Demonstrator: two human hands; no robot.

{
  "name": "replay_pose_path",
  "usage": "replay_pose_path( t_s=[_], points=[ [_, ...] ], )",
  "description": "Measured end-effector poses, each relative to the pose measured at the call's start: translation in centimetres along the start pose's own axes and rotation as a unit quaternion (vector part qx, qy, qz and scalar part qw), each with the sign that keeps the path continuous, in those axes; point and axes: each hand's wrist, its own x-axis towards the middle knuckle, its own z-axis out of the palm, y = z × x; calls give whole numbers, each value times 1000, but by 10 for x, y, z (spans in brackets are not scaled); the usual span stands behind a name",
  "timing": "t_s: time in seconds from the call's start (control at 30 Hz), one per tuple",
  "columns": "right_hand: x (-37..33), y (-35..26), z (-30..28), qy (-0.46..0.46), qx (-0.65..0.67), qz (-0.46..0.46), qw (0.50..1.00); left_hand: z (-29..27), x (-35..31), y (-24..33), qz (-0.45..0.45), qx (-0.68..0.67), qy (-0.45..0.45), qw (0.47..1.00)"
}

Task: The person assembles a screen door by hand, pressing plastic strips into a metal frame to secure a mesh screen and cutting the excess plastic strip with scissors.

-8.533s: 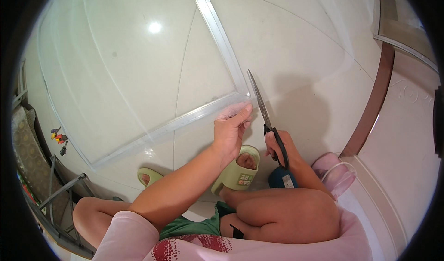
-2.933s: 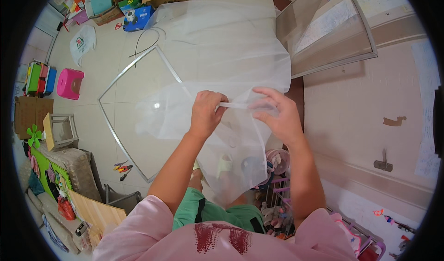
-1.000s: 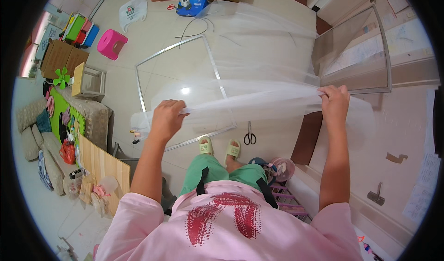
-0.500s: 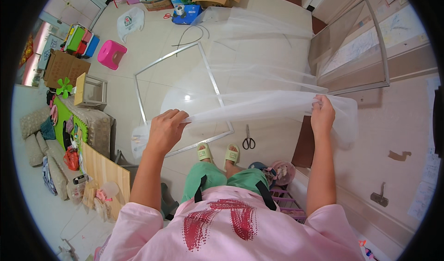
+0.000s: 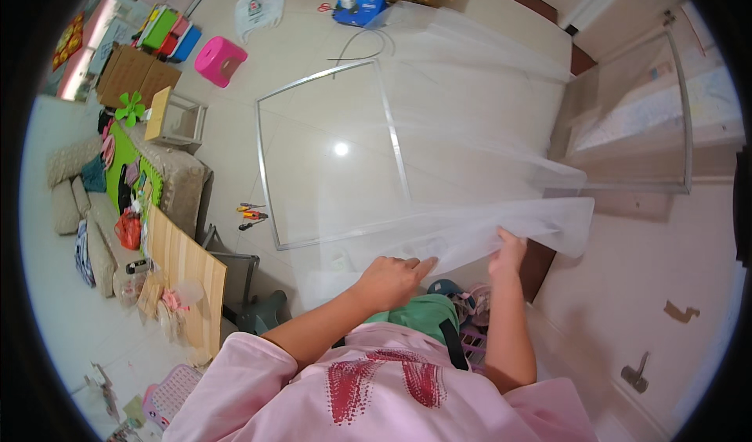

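A sheer white sheet (image 5: 470,216), like fine mesh, spreads from my hands across the floor towards the far right. My left hand (image 5: 390,281) is closed on its near edge, in front of my body, with the index finger pointing right along the fold. Further right, my right hand (image 5: 507,252) pinches the same edge, and a loose flap hangs past it. On the floor beyond my hands lies a silvery rectangular frame (image 5: 267,168), its right and near sides partly under the sheet. The sheet veils my feet.
Hand tools (image 5: 251,216) lie left of the frame. A framed screen (image 5: 627,113) leans at the right wall. A pink stool (image 5: 221,61), a wooden stool (image 5: 159,117) and a wooden board (image 5: 192,277) stand left. A dark cord (image 5: 356,50) and a blue package (image 5: 359,8) lie beyond.
Both hands have come down and closer to my body, the left one also moving right. The sheet's edge has come nearer, now covering my feet and the scissors. The tools have come into sight.
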Motion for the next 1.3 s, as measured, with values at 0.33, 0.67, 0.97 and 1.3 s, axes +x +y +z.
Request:
replay_pose_path(
  t_s=[0.33, 0.67, 0.97, 1.3],
  points=[
    [156, -4, 27, 25, -76, -184, 980, 60, 25, -93, -7, -85, 32, 996],
    [-253, 279, 596, -700, -422, -224, 531, 22, -180, -318, -424, -525, 561, 480],
    [-57, 384, 345, -161, -401, -135, 892, 45, -227, -418, -386, -715, 573, 108],
    [-124, 464, 212, 114, -177, 590, 779, 54, -241, -448, -414, -755, 480, 167]
  ],
)
